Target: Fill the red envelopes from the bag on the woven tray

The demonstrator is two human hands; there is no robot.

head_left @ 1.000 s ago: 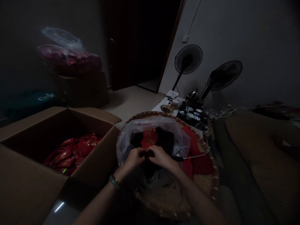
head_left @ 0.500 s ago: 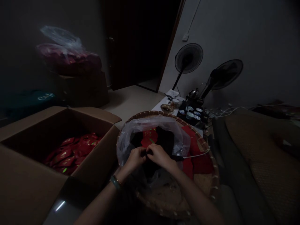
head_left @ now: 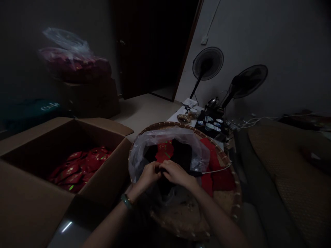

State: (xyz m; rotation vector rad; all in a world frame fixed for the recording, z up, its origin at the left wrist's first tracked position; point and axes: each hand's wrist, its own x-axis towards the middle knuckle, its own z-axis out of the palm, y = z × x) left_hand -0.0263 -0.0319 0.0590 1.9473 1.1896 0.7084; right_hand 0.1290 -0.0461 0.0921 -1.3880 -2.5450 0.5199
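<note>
My left hand (head_left: 150,173) and my right hand (head_left: 173,171) meet over a round woven basket tray (head_left: 165,230), fingertips pinched close together. Whatever they pinch is hidden or too small to name in the dim light. Beneath them, a clear plastic bag (head_left: 146,139) lies spread with dark material (head_left: 183,151) in it. A red packet with gold marks (head_left: 165,151) rests on that dark material, just beyond my fingers. Red pieces (head_left: 222,177) lie along the right side of the tray. A green bangle circles my left wrist.
An open cardboard box (head_left: 31,174) of red packets (head_left: 77,167) stands at the left. Behind it, a bag of pinkish-red things (head_left: 74,63) sits on another box. A low table holds cups (head_left: 210,126) near two fans (head_left: 208,63). A woven-topped seat (head_left: 292,165) is at the right.
My right hand's fingers have shifted slightly left, closing in over my left fingertips. The tray, the bag and the red packets stay where they were.
</note>
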